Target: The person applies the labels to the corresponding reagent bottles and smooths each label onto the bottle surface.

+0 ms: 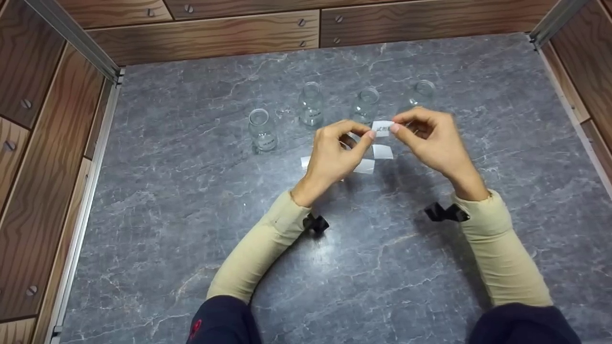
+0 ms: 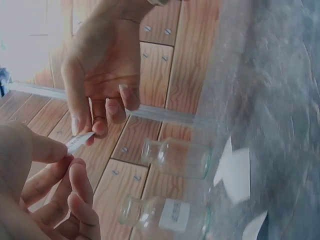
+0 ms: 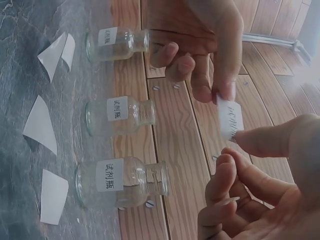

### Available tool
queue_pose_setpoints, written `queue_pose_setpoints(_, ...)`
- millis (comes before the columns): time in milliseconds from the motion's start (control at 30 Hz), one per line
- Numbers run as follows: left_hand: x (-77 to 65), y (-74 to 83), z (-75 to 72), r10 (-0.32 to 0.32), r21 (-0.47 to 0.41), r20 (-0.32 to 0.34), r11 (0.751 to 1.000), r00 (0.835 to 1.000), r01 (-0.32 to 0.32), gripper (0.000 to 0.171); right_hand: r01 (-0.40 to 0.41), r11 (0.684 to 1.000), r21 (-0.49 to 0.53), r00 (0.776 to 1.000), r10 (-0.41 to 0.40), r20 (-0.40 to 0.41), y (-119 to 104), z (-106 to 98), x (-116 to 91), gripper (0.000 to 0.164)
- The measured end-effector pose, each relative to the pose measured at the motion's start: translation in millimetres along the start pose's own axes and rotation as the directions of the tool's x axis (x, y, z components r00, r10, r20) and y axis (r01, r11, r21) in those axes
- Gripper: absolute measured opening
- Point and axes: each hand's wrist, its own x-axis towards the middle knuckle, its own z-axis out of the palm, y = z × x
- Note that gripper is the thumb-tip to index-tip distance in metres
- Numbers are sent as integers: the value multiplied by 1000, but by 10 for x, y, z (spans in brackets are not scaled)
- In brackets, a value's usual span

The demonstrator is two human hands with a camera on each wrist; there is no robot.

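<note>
A small white printed label (image 1: 382, 128) is stretched between both hands above the table. My left hand (image 1: 337, 150) pinches its left end between thumb and forefinger, and my right hand (image 1: 432, 138) pinches the right end the same way. Dark characters show on the label (image 3: 229, 119) in the right wrist view. Beyond the hands, several clear glass bottles stand upright in a loose row. The leftmost bottle (image 1: 262, 136) and the one beside it (image 1: 311, 107) carry white labels. On the rightmost bottle (image 2: 182, 159), no label shows in the left wrist view.
Several white paper pieces lie on the table below the hands, among them one curved piece (image 1: 383, 152) and another (image 1: 366, 166) partly behind my left hand. The grey marbled tabletop (image 1: 167, 191) is bordered by wood-patterned panels (image 1: 205, 40) at the back and sides.
</note>
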Motion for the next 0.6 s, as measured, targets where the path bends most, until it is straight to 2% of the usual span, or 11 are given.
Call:
queue_pose_setpoints(167, -1, 12, -2, -30, -38, 21, 999, 999, 31, 14, 22, 998, 55, 999, -20, -33, 0, 34, -1, 9)
queue_pose_setpoints(367, 20, -13, 8, -21, 18, 43, 1000, 999, 20, 16, 80, 992, 102, 994, -73, -77, 54, 28, -34, 7)
queue_pose_setpoints(600, 106, -46, 108, 18, 83, 85, 996, 996, -25, 16, 144, 988, 49, 984, -138, -110, 184, -80, -89, 7)
